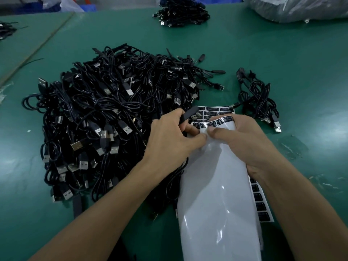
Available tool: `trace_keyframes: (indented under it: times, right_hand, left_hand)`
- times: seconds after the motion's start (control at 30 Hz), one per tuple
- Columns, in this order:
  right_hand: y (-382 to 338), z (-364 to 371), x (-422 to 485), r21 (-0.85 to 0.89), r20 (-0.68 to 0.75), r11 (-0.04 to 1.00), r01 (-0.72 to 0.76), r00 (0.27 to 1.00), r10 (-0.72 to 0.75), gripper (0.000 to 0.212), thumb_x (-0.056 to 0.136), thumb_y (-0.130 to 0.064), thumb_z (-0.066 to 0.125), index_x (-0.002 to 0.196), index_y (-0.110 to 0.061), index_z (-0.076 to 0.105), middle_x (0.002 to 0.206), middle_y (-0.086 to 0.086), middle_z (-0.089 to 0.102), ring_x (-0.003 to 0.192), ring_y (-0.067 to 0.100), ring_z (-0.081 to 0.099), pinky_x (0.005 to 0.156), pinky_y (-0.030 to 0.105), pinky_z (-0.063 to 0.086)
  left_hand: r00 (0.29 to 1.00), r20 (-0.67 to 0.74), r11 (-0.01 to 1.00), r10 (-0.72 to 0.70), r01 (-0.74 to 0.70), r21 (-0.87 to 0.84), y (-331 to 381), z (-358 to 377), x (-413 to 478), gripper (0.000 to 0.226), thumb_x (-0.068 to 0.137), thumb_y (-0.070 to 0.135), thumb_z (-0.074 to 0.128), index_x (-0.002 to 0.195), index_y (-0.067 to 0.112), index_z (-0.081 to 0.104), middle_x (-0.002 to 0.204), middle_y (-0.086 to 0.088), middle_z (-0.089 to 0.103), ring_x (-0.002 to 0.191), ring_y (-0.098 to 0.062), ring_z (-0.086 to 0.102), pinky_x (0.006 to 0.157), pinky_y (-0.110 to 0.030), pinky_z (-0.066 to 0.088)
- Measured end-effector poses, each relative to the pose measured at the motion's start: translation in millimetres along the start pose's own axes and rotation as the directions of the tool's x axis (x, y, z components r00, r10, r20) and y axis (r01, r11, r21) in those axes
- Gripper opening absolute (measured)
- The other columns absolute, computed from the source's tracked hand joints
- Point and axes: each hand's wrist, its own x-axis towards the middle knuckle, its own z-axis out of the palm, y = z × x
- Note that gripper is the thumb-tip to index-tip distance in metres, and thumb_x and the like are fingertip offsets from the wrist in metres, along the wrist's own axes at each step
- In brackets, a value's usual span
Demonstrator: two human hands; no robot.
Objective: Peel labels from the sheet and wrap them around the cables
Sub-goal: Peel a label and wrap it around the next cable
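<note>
A glossy white label sheet (216,194) curls up from the green table toward me, with rows of black labels (224,120) at its far end. My right hand (243,140) grips the sheet's upper part, thumb pressed on its white face. My left hand (169,140) holds a black cable controller piece (188,114) in its curled fingers, and its thumb and forefinger pinch at the sheet's edge beside my right thumb. A big heap of black USB cables (105,117) lies to the left.
A small bunch of cables (259,98) lies at the right of the sheet. Another cable pile (180,14) sits at the far edge. A clear plastic bag (301,8) is at the top right. More black labels (260,202) show under the sheet's right side.
</note>
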Motion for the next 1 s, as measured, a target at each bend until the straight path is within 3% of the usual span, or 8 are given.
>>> trace_keyframes:
  times: [0.2,0.47,0.57,0.63,0.7,0.8,0.9,1.0]
  right_hand:
    - [0.1,-1.7,0.9,-0.031,-0.015,0.999,-0.014,1.0,0.014,0.006,0.09,-0.002,0.069,0.089,0.0,0.064,0.075,0.013,0.064,0.062,0.024,0.065,0.057,0.034,0.054]
    - [1.5,-4.6,4.0,-0.017,-0.033,0.999,-0.041,0.999,0.041,0.011,0.09,-0.002,0.069,0.094,0.006,0.063,0.077,0.013,0.067,0.061,0.021,0.066,0.054,0.031,0.055]
    - [1.0,-4.5,3.8,-0.002,-0.049,1.0,-0.014,0.999,0.014,0.006,0.089,-0.002,0.069,0.09,-0.007,0.067,0.072,0.005,0.07,0.059,0.016,0.067,0.052,0.029,0.055]
    - [3.4,-5.1,3.4,-0.124,-0.114,0.992,0.015,0.993,-0.029,0.014,0.087,-0.01,0.073,0.09,-0.021,0.065,0.073,0.006,0.067,0.057,0.015,0.061,0.054,0.031,0.053]
    - [6.2,-7.2,3.0,-0.327,-0.182,0.942,0.075,0.973,-0.14,0.018,0.086,-0.016,0.073,0.091,-0.029,0.062,0.075,0.003,0.062,0.046,0.006,0.048,0.046,0.023,0.044]
    - [5.8,-12.6,2.9,-0.503,-0.196,0.855,0.126,0.947,-0.255,0.018,0.088,-0.018,0.07,0.094,-0.03,0.058,0.078,0.004,0.057,0.036,0.003,0.043,0.033,0.011,0.029]
    - [4.5,-17.3,4.1,-0.609,-0.132,0.782,0.136,0.954,-0.269,0.021,0.086,-0.023,0.073,0.099,-0.031,0.058,0.089,-0.004,0.057,0.059,-0.006,0.053,0.044,0.007,0.037]
    - [6.7,-10.6,3.5,-0.642,-0.101,0.755,0.134,0.961,-0.256,0.03,0.083,-0.032,0.078,0.104,-0.036,0.057,0.097,-0.014,0.056,0.092,0.003,0.05,0.059,0.004,0.036]
  left_hand:
    - [0.998,0.041,0.993,-0.047,0.051,-0.107,-4.6,-2.4,4.8,0.05,0.067,0.014,0.081,0.067,0.02,0.031,0.071,0.009,0.074,0.045,0.006,0.05,0.049,-0.015,0.039]
    - [0.992,0.112,0.976,-0.066,0.088,-0.198,-5.5,-5.4,8.6,0.046,0.071,0.019,0.075,0.069,0.02,0.029,0.076,0.003,0.077,0.041,0.004,0.044,0.053,-0.025,0.033]
    - [0.992,0.084,0.977,-0.093,0.108,-0.186,-7.0,-6.1,10.8,0.046,0.074,0.016,0.075,0.069,0.02,0.029,0.077,-0.005,0.076,0.043,0.001,0.04,0.055,-0.03,0.036]
    - [0.992,0.037,0.977,-0.124,0.129,-0.169,-5.7,-7.9,11.8,0.045,0.074,0.014,0.074,0.069,0.02,0.03,0.079,-0.014,0.074,0.052,-0.005,0.042,0.059,-0.039,0.04]
    - [0.989,-0.013,0.974,-0.148,0.143,-0.177,-2.8,-10.9,12.4,0.042,0.074,0.013,0.072,0.069,0.02,0.031,0.075,-0.021,0.067,0.061,-0.012,0.046,0.061,-0.044,0.046]
    - [0.98,-0.069,0.952,-0.186,0.162,-0.258,-1.7,-14.7,15.1,0.045,0.078,0.007,0.071,0.068,0.022,0.03,0.053,0.006,0.049,0.047,-0.007,0.035,0.049,-0.028,0.04]
    - [0.971,-0.044,0.912,-0.234,0.204,-0.355,-0.2,-16.0,17.4,0.047,0.08,0.002,0.071,0.068,0.022,0.03,0.05,0.014,0.046,0.037,-0.003,0.032,0.039,-0.014,0.031]
    - [0.981,-0.007,0.941,-0.196,0.186,-0.283,1.1,-14.9,16.4,0.049,0.076,0.003,0.073,0.066,0.022,0.03,0.054,0.008,0.044,0.048,-0.006,0.036,0.049,-0.015,0.038]
